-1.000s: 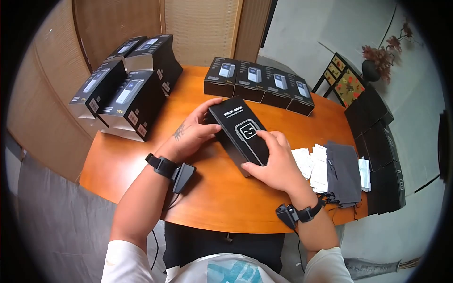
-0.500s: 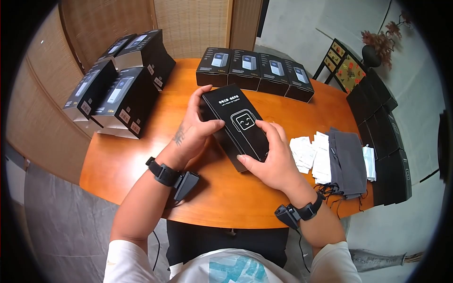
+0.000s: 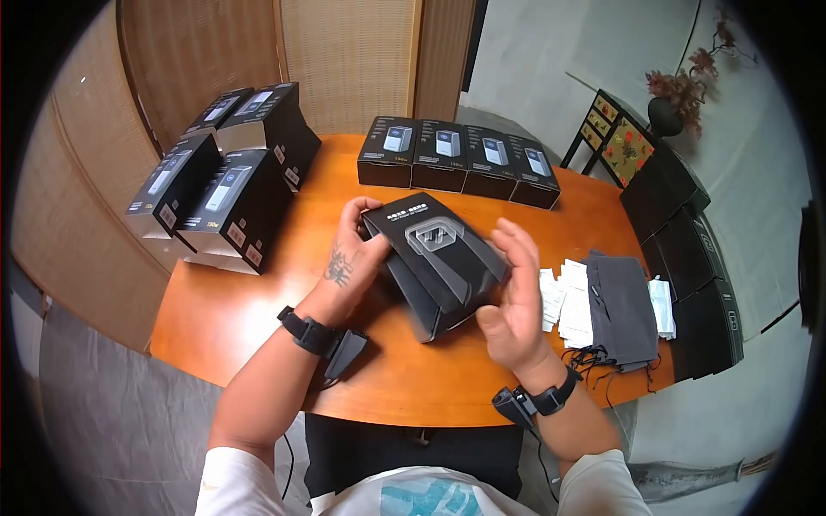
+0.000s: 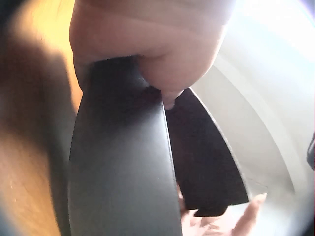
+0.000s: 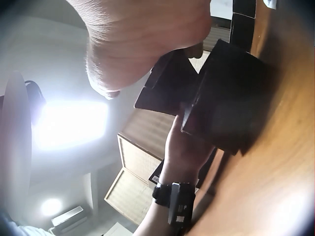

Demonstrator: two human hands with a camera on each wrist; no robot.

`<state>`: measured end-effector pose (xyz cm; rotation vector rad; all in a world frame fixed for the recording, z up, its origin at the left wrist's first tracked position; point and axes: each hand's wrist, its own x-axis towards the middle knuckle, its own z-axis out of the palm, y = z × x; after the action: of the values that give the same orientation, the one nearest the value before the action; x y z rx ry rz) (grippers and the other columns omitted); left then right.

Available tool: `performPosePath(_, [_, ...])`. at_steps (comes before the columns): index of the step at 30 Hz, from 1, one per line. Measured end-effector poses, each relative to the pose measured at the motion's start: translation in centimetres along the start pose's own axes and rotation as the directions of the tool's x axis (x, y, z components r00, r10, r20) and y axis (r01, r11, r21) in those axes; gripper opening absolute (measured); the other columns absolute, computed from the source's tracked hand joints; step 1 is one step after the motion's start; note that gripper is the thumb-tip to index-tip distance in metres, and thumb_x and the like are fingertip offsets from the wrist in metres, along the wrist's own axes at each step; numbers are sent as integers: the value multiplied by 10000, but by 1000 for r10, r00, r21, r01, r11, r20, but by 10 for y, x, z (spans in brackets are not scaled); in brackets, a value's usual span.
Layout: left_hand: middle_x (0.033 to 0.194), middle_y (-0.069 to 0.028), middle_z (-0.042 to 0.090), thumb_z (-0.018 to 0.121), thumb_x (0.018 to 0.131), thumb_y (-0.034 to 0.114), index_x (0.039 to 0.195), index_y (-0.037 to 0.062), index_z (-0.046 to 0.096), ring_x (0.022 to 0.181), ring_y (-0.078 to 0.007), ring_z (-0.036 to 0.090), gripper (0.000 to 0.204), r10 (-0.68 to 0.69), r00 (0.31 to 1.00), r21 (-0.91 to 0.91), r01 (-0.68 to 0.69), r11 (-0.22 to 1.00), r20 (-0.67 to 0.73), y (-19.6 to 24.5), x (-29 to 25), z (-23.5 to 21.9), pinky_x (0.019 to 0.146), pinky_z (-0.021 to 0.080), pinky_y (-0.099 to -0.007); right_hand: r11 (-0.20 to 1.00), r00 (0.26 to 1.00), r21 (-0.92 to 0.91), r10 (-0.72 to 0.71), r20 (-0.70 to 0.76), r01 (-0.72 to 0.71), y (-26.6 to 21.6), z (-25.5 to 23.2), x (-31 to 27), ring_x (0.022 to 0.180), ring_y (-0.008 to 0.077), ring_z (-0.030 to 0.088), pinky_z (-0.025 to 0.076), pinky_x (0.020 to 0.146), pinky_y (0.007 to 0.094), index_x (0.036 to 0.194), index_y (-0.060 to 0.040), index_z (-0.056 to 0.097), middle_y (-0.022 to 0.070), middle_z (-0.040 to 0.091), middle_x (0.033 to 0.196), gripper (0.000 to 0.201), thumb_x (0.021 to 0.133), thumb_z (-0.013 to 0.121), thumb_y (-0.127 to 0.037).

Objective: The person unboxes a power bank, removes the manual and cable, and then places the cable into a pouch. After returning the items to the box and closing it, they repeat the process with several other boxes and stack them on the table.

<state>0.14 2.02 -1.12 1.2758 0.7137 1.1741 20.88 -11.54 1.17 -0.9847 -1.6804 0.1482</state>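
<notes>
A black printed box (image 3: 411, 297) is held over the middle of the wooden table. My left hand (image 3: 351, 249) grips its far left end, thumb along the upper edge. The printed cover flap (image 3: 433, 234) stands tilted up from the box, and the left wrist view shows a wedge-shaped gap between the flap (image 4: 209, 152) and the box's side wall (image 4: 120, 147). My right hand (image 3: 518, 305) is at the right edge of the flap with fingers extended and thumb apart. Its fingertips are mostly hidden in the right wrist view. The box's contents are hidden.
Several black boxes (image 3: 225, 202) stand at the table's left, and a row of them (image 3: 440, 159) lies along the back. Grey drawstring pouches (image 3: 618, 305) and white paper slips (image 3: 575, 301) lie at the right, beside stacked black boxes (image 3: 710, 318).
The box's cover flap has come up from its flat position. My right hand has shifted from the box's top face to its right edge, its fingers now straighter. My left hand keeps its grip.
</notes>
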Motion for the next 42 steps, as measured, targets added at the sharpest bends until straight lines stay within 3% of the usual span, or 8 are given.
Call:
performPosePath(4, [1104, -38, 656, 602, 1054, 220, 1215, 48, 595, 1016, -113, 610, 236, -40, 999, 2, 40, 999, 2, -11, 7, -8, 891, 507, -279, 911, 959, 410, 146, -242, -35, -19, 9, 6, 1294, 329, 538, 446, 1082, 430, 1489, 34, 372, 207, 397, 1511, 733, 964, 684, -371])
performPosePath(9, [1076, -46, 691, 542, 1085, 280, 1224, 41, 615, 914, -122, 650, 286, -156, 978, -190, 180, 965, 137, -13, 5, -5, 833, 555, -302, 973, 946, -172, 195, 259, -154, -7, 3, 10, 1239, 360, 554, 470, 1031, 439, 1115, -45, 707, 178, 587, 1310, 300, 852, 773, -173])
performPosePath(16, [1005, -43, 674, 542, 1081, 241, 1178, 36, 601, 870, -118, 642, 235, -215, 969, -101, 228, 968, 124, -11, 4, -4, 792, 565, -295, 919, 931, -387, 201, 305, -71, -18, 3, 6, 1226, 404, 564, 505, 986, 459, 919, -48, 706, 231, 532, 1352, 253, 866, 789, -280])
performPosePath(21, [1034, -50, 662, 551, 1074, 217, 1197, 31, 594, 928, -115, 631, 227, -210, 969, -82, 221, 972, 129, -17, 7, -10, 824, 558, -290, 937, 936, -68, 346, 70, -342, -4, -5, 12, 830, 221, 660, 537, 746, 329, 864, -6, 642, 157, 628, 1082, 237, 912, 763, -204])
performPosePath(25, [1132, -100, 622, 611, 1032, 165, 1228, 1, 570, 1044, -166, 609, 259, 38, 992, 184, -15, 983, -122, -28, 14, -12, 918, 534, -331, 716, 696, 56, 653, 298, -696, 10, -27, 21, 769, 115, 590, 503, 719, 275, 968, -5, 645, 33, 650, 878, 173, 913, 739, -141])
performPosePath(29, [1297, -171, 553, 685, 966, 142, 1268, -9, 536, 1193, -254, 568, 369, 559, 821, 785, -268, 558, -117, -9, 8, -15, 1025, 482, -379, 751, 704, -66, 643, 301, -657, 22, -15, 11, 829, 194, 649, 529, 787, 329, 1015, 0, 652, 86, 689, 879, 227, 908, 749, -176])
performPosePath(33, [1517, -244, 411, 770, 865, 148, 1167, 65, 648, 1356, -413, 444, 336, 404, 801, 825, -540, 166, 443, 25, -7, -9, 1121, 404, -468, 767, 676, -206, 635, 373, -607, 12, -10, 13, 896, 297, 699, 543, 818, 382, 1049, 13, 653, 164, 723, 945, 289, 916, 744, -227])
performPosePath(42, [1455, -251, 451, 544, 766, 14, 1226, 48, 596, 1401, -378, 434, 464, 167, 954, 675, -296, 675, 251, 18, -8, -3, 1106, 421, -405, 784, 680, -296, 621, 390, -546, 9, -11, 17, 851, 280, 700, 550, 793, 367, 1055, 19, 661, 156, 721, 923, 283, 922, 727, -222])
